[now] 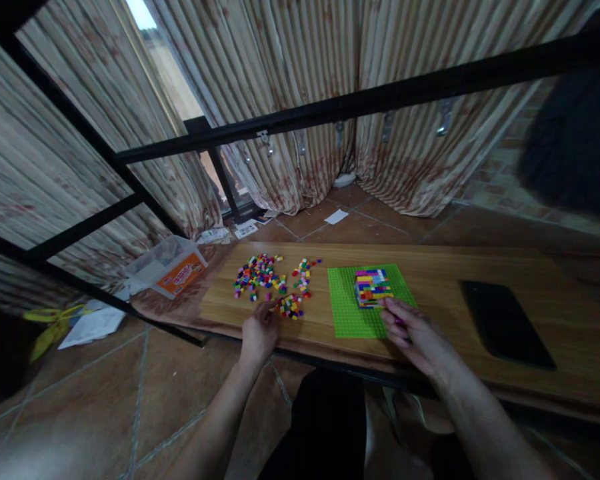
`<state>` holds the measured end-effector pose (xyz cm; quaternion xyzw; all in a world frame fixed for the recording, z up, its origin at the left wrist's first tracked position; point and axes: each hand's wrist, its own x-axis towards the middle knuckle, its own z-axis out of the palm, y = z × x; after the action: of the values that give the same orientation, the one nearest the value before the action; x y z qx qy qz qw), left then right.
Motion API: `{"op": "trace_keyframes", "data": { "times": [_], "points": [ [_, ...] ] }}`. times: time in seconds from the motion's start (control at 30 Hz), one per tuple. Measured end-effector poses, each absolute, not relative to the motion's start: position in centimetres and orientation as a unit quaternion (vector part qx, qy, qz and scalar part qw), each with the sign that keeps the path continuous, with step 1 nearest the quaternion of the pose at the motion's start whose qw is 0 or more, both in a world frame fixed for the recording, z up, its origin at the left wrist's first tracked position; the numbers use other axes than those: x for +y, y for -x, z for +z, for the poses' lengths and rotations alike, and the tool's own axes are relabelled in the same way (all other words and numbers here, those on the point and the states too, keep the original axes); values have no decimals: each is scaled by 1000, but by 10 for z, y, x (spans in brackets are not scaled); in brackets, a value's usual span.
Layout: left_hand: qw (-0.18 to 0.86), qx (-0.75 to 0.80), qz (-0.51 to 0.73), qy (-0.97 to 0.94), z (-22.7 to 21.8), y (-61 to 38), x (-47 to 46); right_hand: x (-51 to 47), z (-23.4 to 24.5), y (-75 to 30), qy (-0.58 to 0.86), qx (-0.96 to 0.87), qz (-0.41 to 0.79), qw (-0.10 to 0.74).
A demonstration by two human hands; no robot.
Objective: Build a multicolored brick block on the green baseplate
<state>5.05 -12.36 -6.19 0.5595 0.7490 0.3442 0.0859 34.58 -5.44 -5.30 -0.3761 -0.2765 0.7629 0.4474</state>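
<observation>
A block-shaped build of multicoloured toy bricks [373, 288] stands on a green baseplate [347, 320]. At its near right corner is my right hand [413, 330], closed, with a small magenta toy brick [399, 322] showing between the fingers. The fingertips reach the edge of the build; whether they touch it I cannot tell. My left hand [261, 328] rests at the table's front edge, fingers bent together beside a small cluster of loose bricks [291, 307]. What those fingers hold, if anything, is hidden.
A larger heap of loose bricks [261, 272] lies on the wooden table [435, 267], left of the baseplate. To the right lies a black tablet-like slab [507, 323]. A clear plastic box [173, 263] with an orange label stands off the table's left end. Black metal bars [300, 120] cross behind.
</observation>
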Motion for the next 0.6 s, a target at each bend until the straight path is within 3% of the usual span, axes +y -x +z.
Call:
{"op": "trace_keyframes", "data": {
  "times": [0.6],
  "points": [
    [60,811,266,-517,-78,-39,-110,-57,-57,-342,417,-289,758,409]
  ]
}}
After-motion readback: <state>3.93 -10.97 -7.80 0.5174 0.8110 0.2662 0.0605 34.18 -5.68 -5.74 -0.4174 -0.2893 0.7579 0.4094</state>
